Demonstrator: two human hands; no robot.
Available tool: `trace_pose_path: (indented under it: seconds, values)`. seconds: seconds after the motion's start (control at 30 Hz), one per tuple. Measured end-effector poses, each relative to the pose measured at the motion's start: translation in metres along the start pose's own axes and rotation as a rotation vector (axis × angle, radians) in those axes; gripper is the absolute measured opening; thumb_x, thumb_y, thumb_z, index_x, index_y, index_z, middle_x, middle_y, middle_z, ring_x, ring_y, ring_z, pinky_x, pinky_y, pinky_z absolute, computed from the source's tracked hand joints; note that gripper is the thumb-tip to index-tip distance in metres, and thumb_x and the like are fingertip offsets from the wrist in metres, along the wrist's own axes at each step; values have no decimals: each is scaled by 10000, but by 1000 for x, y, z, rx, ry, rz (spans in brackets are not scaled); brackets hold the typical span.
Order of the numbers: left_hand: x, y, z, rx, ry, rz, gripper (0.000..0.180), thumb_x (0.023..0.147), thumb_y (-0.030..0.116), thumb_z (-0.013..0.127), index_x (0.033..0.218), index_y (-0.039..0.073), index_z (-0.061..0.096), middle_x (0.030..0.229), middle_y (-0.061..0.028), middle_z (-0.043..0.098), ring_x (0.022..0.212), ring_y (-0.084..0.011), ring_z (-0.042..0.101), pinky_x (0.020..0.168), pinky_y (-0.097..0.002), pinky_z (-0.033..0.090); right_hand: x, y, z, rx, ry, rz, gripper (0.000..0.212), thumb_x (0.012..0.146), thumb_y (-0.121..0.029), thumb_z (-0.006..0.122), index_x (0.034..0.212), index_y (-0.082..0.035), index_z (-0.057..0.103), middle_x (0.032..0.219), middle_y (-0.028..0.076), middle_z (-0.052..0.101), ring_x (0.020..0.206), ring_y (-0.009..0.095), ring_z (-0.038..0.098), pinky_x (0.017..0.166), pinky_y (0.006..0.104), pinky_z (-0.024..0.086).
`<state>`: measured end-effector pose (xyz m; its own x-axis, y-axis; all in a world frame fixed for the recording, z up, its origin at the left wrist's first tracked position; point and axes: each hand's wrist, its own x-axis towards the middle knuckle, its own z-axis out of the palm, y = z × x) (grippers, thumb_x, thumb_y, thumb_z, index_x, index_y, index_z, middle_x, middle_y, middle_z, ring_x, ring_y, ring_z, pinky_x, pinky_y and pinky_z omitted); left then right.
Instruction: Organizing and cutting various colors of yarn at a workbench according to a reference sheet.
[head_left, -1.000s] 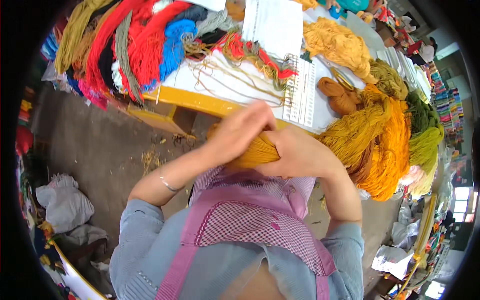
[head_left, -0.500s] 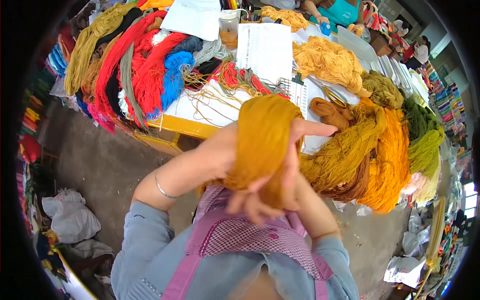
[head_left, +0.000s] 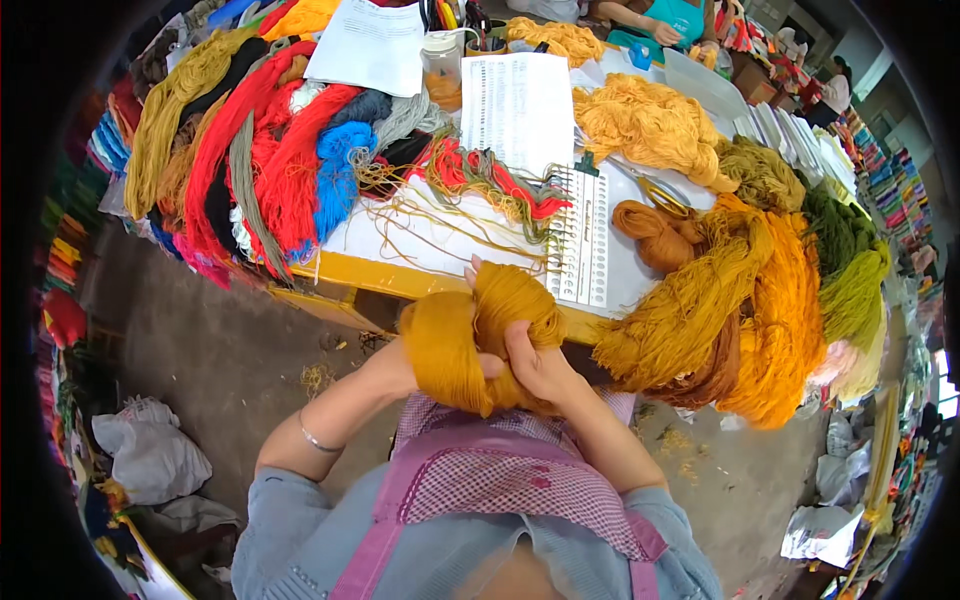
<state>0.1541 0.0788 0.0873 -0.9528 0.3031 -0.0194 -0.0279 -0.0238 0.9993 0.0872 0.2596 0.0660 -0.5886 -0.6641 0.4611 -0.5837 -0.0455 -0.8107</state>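
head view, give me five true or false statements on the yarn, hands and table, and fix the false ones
1. The left hand and right hand both hold the mustard yarn. True.
2. The bracelet is on the right forearm. False: it is on the left forearm.
3. The scissors lie left of the notepad. False: they lie to its right.
4. The jar stands beyond the notepad, to its left. True.
5. The near edge of the table is blue. False: it is yellow.
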Motion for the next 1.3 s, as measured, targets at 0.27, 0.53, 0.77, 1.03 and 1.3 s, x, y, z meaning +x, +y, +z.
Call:
trace_pose_path:
  seconds: [0.27, 0.53, 0.77, 1.03, 1.3]
  values:
    - [58, -2, 18, 1077, 266, 178, 368, 795, 242, 661, 1123, 79, 623, 1066, -86, 659, 1002, -255, 620, 845, -389, 486, -39, -20, 12, 152, 171, 602, 478, 931, -351, 559, 1167, 65, 567, 1021, 173, 666, 916, 257, 636, 836, 339, 475]
    - [93, -16, 93, 1132, 152, 404, 231, 758, 254, 591, 852, 56, 664, 752, -125, 659, 701, -305, 645, 625, -430, 497, -71, -17, -37, -335, 668, 529, 246, 830, -120, 552, 1019, 24, 614, 870, 195, 661, 795, 307, 660, 735, 388, 498]
    - [88, 12, 115, 847, -83, 350, 280, 736, 270, 643, 705, 28, 506, 661, -178, 614, 621, -376, 603, 547, -443, 470, -108, -17, -66, -65, 873, 603, 191, 878, -118, 500, 982, 33, 555, 858, 113, 588, 809, 148, 537, 751, 290, 448]
    - [115, 66, 106, -96, 12, 191, 278, 786, -40, 568, 1063, -40, 591, 922, -58, 671, 806, -109, 638, 695, -253, 521, -110, -43, -60, 355, 772, 444, 404, 1029, -253, 314, 1304, 27, 405, 1230, 112, 515, 1144, 174, 475, 986, 296, 371]
    - [244, 153, 153, 258, 27, 667, 259, 861, 84, 587, 1062, -80, 598, 930, -60, 671, 843, -111, 602, 781, -235, 483, -121, -39, -119, -220, 874, 367, 133, 981, -42, 410, 1096, -7, 468, 858, 118, 505, 772, 208, 514, 722, 277, 429]
